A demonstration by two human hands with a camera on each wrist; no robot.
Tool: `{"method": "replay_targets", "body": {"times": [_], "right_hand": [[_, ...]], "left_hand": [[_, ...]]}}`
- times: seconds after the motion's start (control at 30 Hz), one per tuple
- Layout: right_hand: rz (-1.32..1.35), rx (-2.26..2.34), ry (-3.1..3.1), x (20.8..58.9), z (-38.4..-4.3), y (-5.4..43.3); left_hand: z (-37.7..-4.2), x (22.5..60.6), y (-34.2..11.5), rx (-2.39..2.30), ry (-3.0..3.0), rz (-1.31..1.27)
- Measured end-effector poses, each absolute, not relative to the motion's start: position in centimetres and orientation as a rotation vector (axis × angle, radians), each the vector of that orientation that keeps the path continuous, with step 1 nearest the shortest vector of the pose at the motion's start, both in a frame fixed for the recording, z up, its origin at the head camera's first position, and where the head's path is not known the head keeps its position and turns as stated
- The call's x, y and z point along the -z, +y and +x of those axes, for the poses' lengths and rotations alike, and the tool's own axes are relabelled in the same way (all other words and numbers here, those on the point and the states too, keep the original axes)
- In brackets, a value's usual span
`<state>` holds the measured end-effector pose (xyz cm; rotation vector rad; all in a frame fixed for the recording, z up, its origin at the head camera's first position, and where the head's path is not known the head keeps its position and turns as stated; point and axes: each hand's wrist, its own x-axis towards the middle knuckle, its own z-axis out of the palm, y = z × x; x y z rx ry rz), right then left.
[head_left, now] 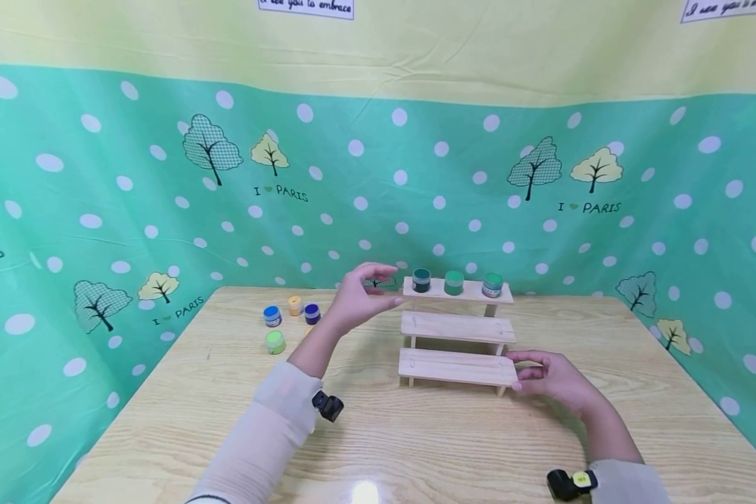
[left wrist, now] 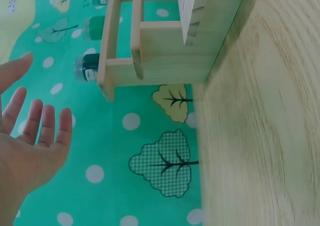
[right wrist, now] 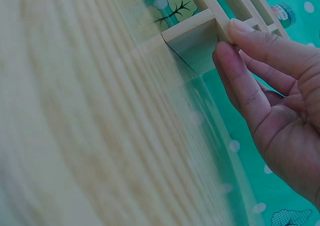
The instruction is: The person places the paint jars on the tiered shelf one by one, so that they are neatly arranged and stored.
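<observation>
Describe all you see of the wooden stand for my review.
The stand is pale, apparently unpainted wood with light grain. Three narrow shelves rise like steps toward the back, on wooden supports. It stands upright on the table, and three jars in greenish tones sit in a row on its top shelf. The right hand pinches the right end of its bottom shelf.

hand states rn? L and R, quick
Left hand: open, holding nothing, near the rack's top step.
Right hand: closed, pinching the right end of the bottom step.
</observation>
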<state>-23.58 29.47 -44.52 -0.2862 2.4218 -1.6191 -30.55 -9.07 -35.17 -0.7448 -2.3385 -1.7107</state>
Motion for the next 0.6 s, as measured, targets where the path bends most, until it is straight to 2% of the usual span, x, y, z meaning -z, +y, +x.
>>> {"method": "replay_targets", "body": {"times": [0.6], "right_hand": [[-0.284, 1.617, 2.429, 44.4, -23.5, 29.4]], "left_hand": [[-28.7, 35.6, -12.3, 1.734, -2.306, -0.704]]}}
